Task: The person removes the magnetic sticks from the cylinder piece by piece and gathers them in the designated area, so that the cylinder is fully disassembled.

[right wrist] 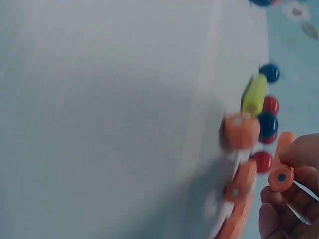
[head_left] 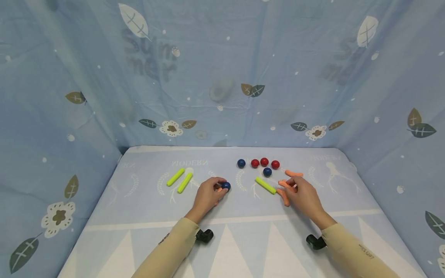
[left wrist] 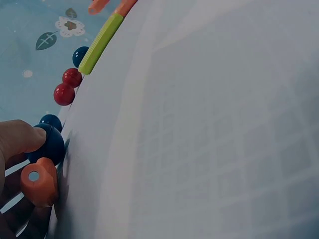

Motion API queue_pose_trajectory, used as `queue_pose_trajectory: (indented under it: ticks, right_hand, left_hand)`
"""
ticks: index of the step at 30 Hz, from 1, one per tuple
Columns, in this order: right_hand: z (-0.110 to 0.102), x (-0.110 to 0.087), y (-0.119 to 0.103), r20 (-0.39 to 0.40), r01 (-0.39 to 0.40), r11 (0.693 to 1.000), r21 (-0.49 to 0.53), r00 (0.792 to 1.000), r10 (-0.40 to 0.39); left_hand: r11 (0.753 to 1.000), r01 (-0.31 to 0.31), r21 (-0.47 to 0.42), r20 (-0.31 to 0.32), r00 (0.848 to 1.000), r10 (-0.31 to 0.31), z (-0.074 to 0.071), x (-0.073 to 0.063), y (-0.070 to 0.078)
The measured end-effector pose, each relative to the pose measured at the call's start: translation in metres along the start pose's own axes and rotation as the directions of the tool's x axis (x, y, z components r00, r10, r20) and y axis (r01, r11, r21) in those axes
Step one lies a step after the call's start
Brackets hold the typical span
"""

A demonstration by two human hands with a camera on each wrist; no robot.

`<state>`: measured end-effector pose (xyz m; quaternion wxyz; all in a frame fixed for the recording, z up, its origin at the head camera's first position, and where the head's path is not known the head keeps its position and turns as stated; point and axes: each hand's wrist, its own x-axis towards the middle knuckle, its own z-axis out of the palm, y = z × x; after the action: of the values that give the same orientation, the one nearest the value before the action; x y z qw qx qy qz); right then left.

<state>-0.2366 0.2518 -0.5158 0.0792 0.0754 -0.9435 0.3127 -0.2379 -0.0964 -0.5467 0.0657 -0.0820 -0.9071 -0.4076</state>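
Note:
My left hand (head_left: 207, 195) grips a dark blue ball (head_left: 226, 186) left of the table's middle. In the left wrist view its thumb presses the ball, and a short orange stick (left wrist: 39, 184) with a round metal dot in its end sits against the ball, under the fingers. My right hand (head_left: 306, 195) pinches an orange stick (right wrist: 281, 174) between thumb and fingers, its dotted end facing the right wrist camera. Beneath and beside that hand lie other orange sticks (head_left: 283, 197), one near the end of a lime-green stick (head_left: 265, 185).
Behind the hands are several red balls (head_left: 264, 162) and two blue balls (head_left: 241, 163). Two lime-green sticks (head_left: 175, 177) lie to the left. A patterned cloth covers the table (head_left: 243, 216), and blue curtains (head_left: 222, 77) enclose its back and sides.

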Motion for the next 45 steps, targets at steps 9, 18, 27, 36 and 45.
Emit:
queue_pose_trajectory:
  ticks: [9,18,27,36,45]
  right_hand:
    - [-0.029,0.003,0.046,-0.049,-0.080,0.995,-0.066,0.996,0.077]
    - [-0.039,0.006,0.080,-0.105,-0.163,0.982,-0.094,0.983,0.153]
    - [-0.039,0.004,0.101,-0.104,-0.187,0.972,-0.142,0.979,0.173]
    - [-0.038,0.003,0.100,-0.092,-0.197,0.972,-0.131,0.978,0.186]
    - [-0.040,0.003,0.100,-0.091,-0.203,0.972,-0.118,0.977,0.193]
  left_hand:
    - [1.000,-0.006,-0.005,-0.003,1.000,0.006,-0.001,-0.001,0.000]
    - [1.000,0.000,0.005,-0.005,1.000,0.000,0.002,-0.001,-0.001]
    - [1.000,-0.007,-0.001,0.004,1.000,0.007,-0.001,-0.002,-0.001]
    - [1.000,0.006,-0.003,0.003,1.000,-0.006,-0.001,-0.001,0.000]
    - [1.000,0.004,-0.020,-0.002,1.000,-0.004,0.000,-0.001,0.000]
